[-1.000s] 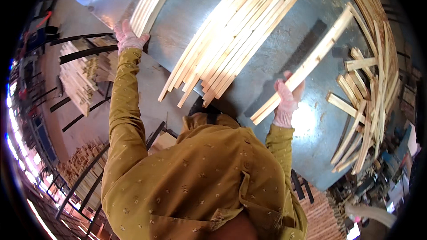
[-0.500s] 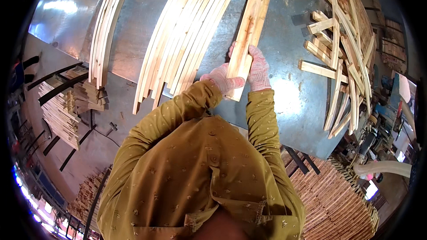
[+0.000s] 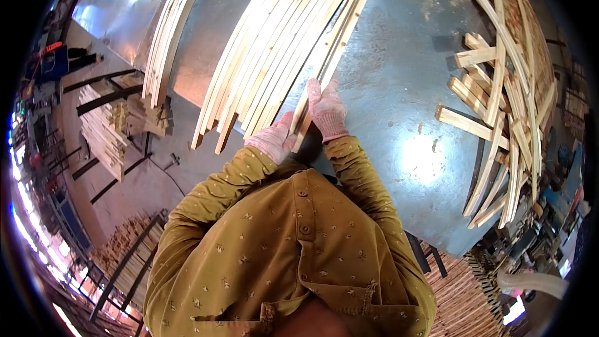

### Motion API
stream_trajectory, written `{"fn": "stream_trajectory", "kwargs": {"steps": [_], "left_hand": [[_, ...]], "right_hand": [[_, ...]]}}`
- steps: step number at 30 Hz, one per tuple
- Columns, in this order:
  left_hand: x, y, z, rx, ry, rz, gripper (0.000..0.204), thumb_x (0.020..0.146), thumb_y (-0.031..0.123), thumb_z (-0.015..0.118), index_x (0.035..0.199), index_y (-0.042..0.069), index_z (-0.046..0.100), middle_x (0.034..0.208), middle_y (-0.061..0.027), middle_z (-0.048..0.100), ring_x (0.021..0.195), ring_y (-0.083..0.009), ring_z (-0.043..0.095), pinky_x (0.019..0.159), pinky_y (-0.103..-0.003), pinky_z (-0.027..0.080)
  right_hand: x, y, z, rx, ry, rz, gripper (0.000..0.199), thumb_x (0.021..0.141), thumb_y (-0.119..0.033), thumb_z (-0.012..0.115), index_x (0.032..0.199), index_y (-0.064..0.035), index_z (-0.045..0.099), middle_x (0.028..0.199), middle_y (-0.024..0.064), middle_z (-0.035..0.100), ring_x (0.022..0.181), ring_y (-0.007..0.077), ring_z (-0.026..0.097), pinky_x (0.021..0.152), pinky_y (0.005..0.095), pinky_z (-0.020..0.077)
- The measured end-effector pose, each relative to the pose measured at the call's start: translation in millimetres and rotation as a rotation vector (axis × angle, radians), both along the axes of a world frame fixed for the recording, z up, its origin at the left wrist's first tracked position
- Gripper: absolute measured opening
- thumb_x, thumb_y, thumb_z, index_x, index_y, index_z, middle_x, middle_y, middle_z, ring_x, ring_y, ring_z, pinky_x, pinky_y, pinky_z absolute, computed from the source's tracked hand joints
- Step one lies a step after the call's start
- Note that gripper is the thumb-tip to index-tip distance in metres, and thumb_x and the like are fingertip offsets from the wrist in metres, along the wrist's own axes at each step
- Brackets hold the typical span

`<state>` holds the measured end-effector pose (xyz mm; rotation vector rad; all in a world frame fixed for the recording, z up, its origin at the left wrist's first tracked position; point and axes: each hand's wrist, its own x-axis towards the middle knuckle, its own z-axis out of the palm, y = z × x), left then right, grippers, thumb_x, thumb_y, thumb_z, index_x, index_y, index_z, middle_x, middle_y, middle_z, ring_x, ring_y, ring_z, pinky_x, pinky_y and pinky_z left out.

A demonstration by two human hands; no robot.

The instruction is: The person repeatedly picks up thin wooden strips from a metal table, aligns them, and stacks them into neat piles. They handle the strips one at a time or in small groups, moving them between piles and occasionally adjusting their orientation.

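Observation:
Two narrow pale wooden strips [image 3: 348, 28] stand on edge side by side at the right of a row of similar strips [image 3: 265, 50] on the metal table. Around their near end is my left hand [image 3: 272, 140], in a pinkish knitted glove, its thumb and fingers closed on the wood. My right hand [image 3: 328, 111], gloved alike, grips the pair from the right, a little farther up. The far ends touch or nearly touch the row, while a thin dark gap shows lower down. Some fingertips are hidden by the wood.
The grey metal table [image 3: 399, 75] spreads before me. On its right lies a jumbled pile of wooden pieces [image 3: 493, 100]; at the far left is a curved-looking bundle of strips [image 3: 178, 25]. Stacked wood [image 3: 103, 128] stands on a black rack beyond the left edge.
The strips have turned from their broad face onto their edges and moved left against the row. My right hand has shifted left with them; my left hand has moved to their near end.

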<state>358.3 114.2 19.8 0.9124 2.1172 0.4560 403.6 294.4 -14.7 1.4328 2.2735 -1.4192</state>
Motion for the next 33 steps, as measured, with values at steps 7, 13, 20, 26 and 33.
{"fn": "stream_trajectory", "kwargs": {"steps": [7,13,20,26,33], "left_hand": [[1,51,44,-0.016,-0.289,0.339,0.071,0.086,0.023,0.073,0.146,0.004,0.04,0.121,-0.0202,0.062,0.106,-0.0257,0.063,0.09,-0.036,0.05],[-14,31,40,0.251,-0.282,0.484,0.065,0.081,0.024,0.078,0.135,-0.001,0.052,0.109,-0.0159,0.069,0.1,-0.0232,0.066,0.088,-0.035,0.053],[-91,-8,121,0.732,-0.336,0.852,0.054,0.089,0.026,0.076,0.129,-0.004,0.056,0.11,-0.0115,0.066,0.094,-0.0159,0.063,0.085,-0.029,0.053],[-69,24,100,0.841,-0.091,0.969,0.045,0.088,0.023,0.075,0.122,-0.003,0.061,0.103,-0.0098,0.069,0.095,-0.0179,0.064,0.078,-0.033,0.054],[-168,17,141,0.654,1.156,-0.069,0.064,0.086,0.036,0.074,0.139,0.008,0.051,0.124,-0.0109,0.06,0.108,-0.026,0.061,0.097,-0.042,0.046]], "right_hand": [[30,19,-33,-0.67,0.552,-0.524,0.058,0.096,-0.032,0.061,0.14,0.0,0.042,0.109,0.0174,0.066,0.101,0.0243,0.065,0.089,0.0309,0.05],[31,39,12,-0.566,0.279,-0.433,0.063,0.096,-0.048,0.055,0.139,-0.0033,0.043,0.103,0.0181,0.07,0.096,0.032,0.068,0.088,0.0397,0.052],[-41,27,23,0.109,-0.304,0.524,0.084,0.099,-0.057,0.036,0.156,-0.0013,0.009,0.111,0.0279,0.067,0.108,0.0424,0.064,0.094,0.049,0.0488],[-72,41,75,-0.486,0.806,0.186,0.062,0.096,-0.036,0.061,0.14,0.0035,0.043,0.11,0.0171,0.069,0.101,0.0256,0.067,0.086,0.0366,0.0532],[-71,96,99,0.173,0.486,0.72,0.049,0.091,-0.023,0.066,0.135,-0.0073,0.05,0.103,0.0096,0.069,0.09,0.0202,0.069,0.077,0.0363,0.0575]]}}
